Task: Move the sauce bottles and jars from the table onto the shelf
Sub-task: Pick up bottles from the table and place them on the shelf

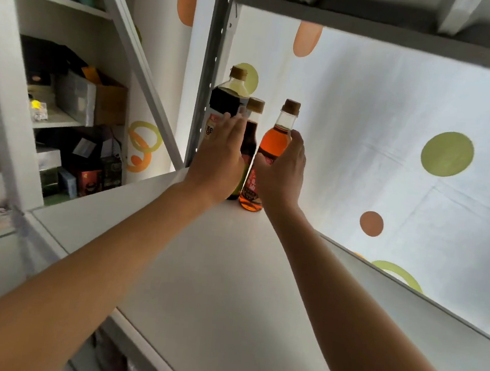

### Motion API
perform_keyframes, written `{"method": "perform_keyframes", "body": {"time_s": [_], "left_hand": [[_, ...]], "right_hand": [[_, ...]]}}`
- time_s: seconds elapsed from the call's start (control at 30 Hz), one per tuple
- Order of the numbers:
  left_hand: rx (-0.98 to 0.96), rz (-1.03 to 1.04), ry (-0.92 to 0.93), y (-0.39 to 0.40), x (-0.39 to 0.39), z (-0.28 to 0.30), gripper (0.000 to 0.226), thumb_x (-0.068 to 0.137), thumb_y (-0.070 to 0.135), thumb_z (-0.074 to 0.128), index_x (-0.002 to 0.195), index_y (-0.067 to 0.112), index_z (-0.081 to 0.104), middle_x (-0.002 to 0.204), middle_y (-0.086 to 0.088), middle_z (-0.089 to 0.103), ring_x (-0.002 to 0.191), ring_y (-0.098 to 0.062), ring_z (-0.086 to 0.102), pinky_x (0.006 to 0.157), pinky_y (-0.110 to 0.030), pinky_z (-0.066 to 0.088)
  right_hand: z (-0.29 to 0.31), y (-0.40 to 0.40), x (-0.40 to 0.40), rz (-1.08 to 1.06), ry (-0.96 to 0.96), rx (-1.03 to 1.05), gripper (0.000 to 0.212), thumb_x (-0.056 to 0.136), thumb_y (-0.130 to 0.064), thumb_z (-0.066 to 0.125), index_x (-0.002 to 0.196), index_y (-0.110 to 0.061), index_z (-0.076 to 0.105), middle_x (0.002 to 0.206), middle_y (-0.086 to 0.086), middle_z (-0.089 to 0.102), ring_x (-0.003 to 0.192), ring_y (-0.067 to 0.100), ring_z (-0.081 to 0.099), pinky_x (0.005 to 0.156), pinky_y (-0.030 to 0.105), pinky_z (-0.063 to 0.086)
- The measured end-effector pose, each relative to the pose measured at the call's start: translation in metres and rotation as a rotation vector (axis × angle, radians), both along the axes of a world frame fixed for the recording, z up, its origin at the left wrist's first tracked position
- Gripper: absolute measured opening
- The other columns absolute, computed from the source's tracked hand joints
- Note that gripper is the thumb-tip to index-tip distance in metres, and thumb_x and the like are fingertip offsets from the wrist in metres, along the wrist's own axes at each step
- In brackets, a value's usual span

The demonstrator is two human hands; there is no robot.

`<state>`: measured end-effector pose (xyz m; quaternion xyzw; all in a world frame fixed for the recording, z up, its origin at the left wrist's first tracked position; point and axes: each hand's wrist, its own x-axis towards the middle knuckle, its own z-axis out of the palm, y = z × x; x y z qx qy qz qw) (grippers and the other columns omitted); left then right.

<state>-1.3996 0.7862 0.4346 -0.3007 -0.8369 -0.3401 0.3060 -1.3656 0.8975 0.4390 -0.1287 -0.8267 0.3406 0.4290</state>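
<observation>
Three brown-capped sauce bottles stand upright at the far left corner of a white shelf (228, 274), against a dotted white backdrop (395, 125). The left hand (220, 152), its fingers (233, 122) straight and pressed together, lies flat against the large dark bottle (227, 99) and hides part of the slim dark bottle (250, 134) beside it. The right hand (283, 171) curls its fingers (297, 139) round the orange-red bottle (272, 140), which stands on the shelf just right of the others.

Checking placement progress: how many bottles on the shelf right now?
3, grouped at the shelf's back left corner: large dark bottle by the post, smaller dark bottle behind the left hand, orange bottle at the right hand. Hands could hide more.
</observation>
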Motion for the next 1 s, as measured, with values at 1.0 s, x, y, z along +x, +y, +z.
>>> {"method": "perform_keyframes", "body": {"time_s": [1.0], "left_hand": [[-0.118, 0.639, -0.041, -0.179, 0.476, -0.121, 0.067, 0.092, 0.006, 0.036, 0.154, 0.006, 0.013, 0.163, -0.009, 0.009, 0.151, -0.023, -0.001, 0.122, -0.047, 0.009]], "right_hand": [[-0.124, -0.172, 0.381, 0.689, -0.108, 0.374, 0.073, 0.088, -0.011, 0.064, 0.152, -0.008, 0.029, 0.161, 0.011, 0.029, 0.152, 0.024, 0.016, 0.117, 0.031, -0.001]]}}
